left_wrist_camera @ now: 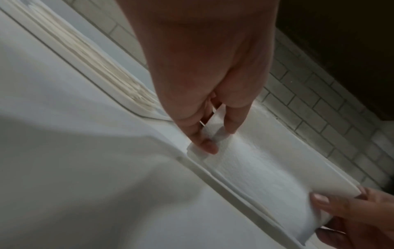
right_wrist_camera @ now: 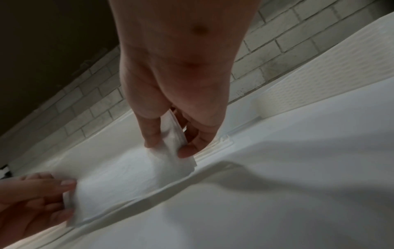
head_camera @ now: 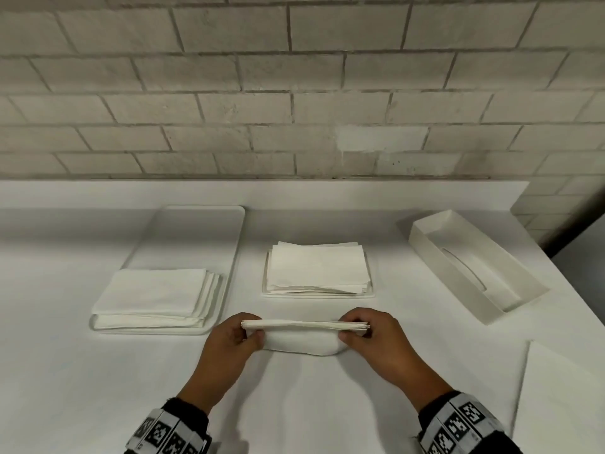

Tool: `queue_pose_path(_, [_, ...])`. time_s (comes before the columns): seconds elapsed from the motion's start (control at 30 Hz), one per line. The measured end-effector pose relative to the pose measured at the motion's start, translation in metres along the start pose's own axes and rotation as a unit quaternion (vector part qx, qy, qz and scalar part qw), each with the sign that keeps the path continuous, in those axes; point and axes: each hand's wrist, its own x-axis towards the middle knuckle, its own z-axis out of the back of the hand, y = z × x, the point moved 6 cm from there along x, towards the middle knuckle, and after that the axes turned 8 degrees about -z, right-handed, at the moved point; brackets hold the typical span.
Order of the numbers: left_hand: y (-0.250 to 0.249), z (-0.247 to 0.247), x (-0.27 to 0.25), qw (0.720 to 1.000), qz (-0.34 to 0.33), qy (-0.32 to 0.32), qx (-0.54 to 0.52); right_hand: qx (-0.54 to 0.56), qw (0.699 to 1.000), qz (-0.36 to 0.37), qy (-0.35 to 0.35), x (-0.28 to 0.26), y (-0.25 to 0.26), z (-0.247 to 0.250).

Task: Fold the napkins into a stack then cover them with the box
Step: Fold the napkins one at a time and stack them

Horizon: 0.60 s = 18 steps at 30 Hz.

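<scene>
Napkins under fold sit between my two hands, raised just above the white table at its near middle. My left hand pinches the left end of the bundle, thumb on the near side and fingers curled over the far side. My right hand pinches the right end in the same way; the right wrist view shows the thumb and the fingers clamped on opposite faces of the paper. The free edges of the sheets are gathered along the top, where the layers show as thin lines, and the folded loop hangs rounded below them, close to the table surface; whether it touches the table I cannot tell. Beyond my hands, at the middle of the table, a second stack of napkins rests on a small flat base whose rim shows around it. To the left, a long white tray carries another pile of napkins on its near end, with its far end bare. To the right, well apart from the stacks, the white box lies open side up and angled to the table edge, with a curved slot visible in its bottom panel. A flat white sheet lies at the near right corner. Grey brick wall stands behind the table.
</scene>
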Motion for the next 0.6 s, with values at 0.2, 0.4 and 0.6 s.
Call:
queue_pose_path(0.2, [0.0,0.001,0.004,0.999,-0.017,0.02,0.032,-0.023,1.0,0.012,0.004,0.009,0.001,-0.005])
queue_pose_path(0.4, [0.007,0.005,0.008,0.999,-0.013,0.019,0.036,-0.01,1.0,0.002,-0.011,0.016,-0.001,-0.003])
queue_pose_path(0.6, [0.011,0.005,0.013,0.999,-0.022,0.012,0.038,-0.007,1.0,-0.005,-0.014,0.018,-0.006,0.0])
